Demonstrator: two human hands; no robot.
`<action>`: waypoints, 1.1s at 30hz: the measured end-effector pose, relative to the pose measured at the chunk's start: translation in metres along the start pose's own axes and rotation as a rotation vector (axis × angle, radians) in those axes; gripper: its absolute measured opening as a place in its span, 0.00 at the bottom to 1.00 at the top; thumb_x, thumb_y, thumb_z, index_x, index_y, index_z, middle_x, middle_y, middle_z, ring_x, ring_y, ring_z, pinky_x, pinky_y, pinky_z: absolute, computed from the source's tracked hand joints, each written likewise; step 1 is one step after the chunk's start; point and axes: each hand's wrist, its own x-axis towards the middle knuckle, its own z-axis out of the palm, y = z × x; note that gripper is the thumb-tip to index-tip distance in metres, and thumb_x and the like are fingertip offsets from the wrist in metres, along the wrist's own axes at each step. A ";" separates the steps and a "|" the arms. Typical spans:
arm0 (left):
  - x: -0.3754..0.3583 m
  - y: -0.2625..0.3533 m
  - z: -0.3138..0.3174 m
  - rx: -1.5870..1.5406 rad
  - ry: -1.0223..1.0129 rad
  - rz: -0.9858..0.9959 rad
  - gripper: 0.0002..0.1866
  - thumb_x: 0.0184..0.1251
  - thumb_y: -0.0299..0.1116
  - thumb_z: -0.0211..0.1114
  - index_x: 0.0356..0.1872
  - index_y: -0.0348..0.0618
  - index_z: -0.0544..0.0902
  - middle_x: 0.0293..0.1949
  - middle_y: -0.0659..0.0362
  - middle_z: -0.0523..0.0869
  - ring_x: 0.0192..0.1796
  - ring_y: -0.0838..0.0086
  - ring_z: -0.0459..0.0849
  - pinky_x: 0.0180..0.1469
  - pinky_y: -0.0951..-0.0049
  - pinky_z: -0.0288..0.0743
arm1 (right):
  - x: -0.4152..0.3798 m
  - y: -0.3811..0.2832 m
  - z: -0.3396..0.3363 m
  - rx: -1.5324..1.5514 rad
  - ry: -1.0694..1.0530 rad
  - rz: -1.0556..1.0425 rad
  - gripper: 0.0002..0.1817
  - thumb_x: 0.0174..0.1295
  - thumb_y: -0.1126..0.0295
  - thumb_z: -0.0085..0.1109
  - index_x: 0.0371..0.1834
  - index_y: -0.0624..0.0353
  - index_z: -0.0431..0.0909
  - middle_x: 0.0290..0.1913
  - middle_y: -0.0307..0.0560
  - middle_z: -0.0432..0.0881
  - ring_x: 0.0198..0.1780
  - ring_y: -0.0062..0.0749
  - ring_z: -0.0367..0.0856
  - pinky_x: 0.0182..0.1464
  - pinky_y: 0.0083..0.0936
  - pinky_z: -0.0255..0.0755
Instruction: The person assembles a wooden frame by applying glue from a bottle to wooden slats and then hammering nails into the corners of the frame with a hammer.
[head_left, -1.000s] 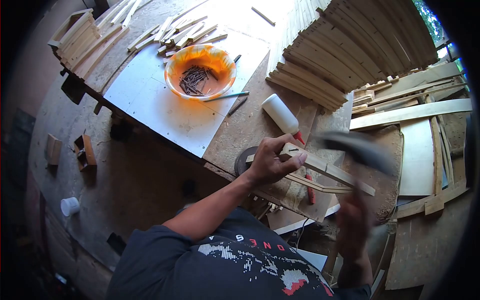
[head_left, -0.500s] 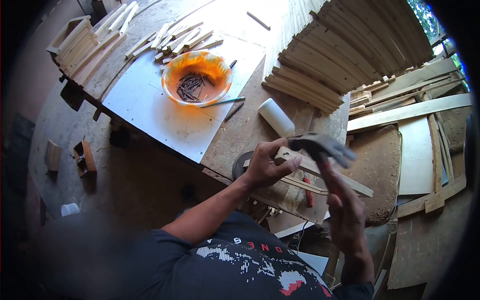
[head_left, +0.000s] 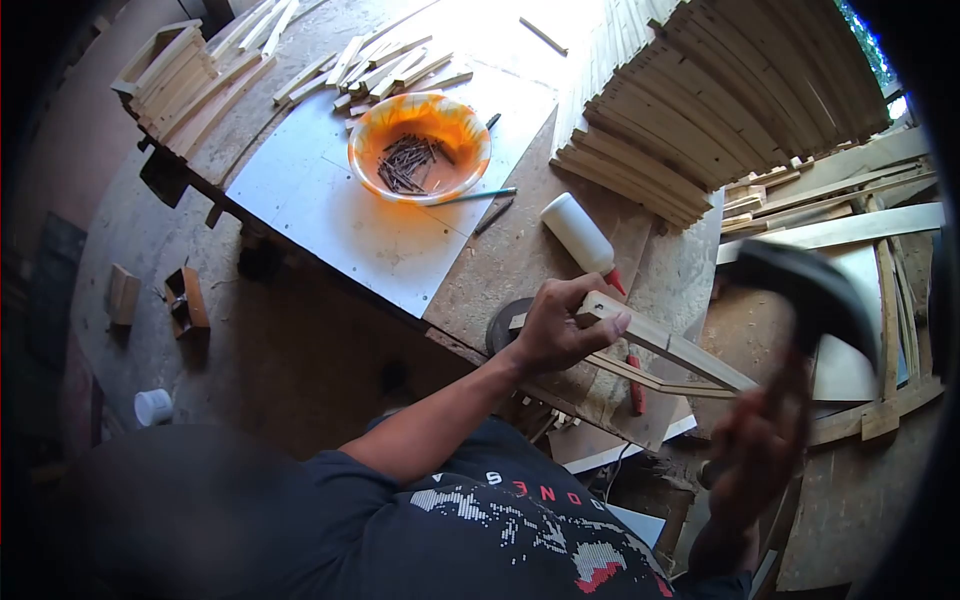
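Note:
My left hand (head_left: 562,325) grips one end of a slim wooden frame (head_left: 672,345), thumb on its near side and fingers curled over the top. A small dark spot, perhaps a nail head, shows on the frame's end by the fingers. To the right, my right hand (head_left: 752,455) is wrapped round the handle of a claw hammer (head_left: 805,285). The hammer is blurred and raised apart from the wood. Just beyond my left hand lies a white glue bottle (head_left: 578,232) with a red tip. A red-handled tool (head_left: 636,385) lies under the frame.
An orange bowl (head_left: 370,180) with many nails stands on a white board (head_left: 330,240), a pencil (head_left: 485,194) beside it. Loose wooden strips (head_left: 400,68) lie behind. Tall stacked wooden frames (head_left: 700,110) fill the back right. Offcuts and boards (head_left: 840,235) lean at the right.
The hammer has swung right, away from the frame's end, along with my right hand. My left hand keeps its grip. The glue bottle's red tip now shows. The whole view has shifted slightly.

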 end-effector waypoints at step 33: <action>-0.001 -0.009 0.000 0.012 -0.023 0.018 0.16 0.59 0.38 0.69 0.42 0.36 0.84 0.23 0.62 0.82 0.27 0.86 0.76 0.30 0.78 0.73 | 0.001 0.030 0.007 -0.271 -0.123 -0.066 0.22 0.73 0.75 0.44 0.70 0.63 0.65 0.57 0.68 0.79 0.54 0.49 0.83 0.51 0.37 0.78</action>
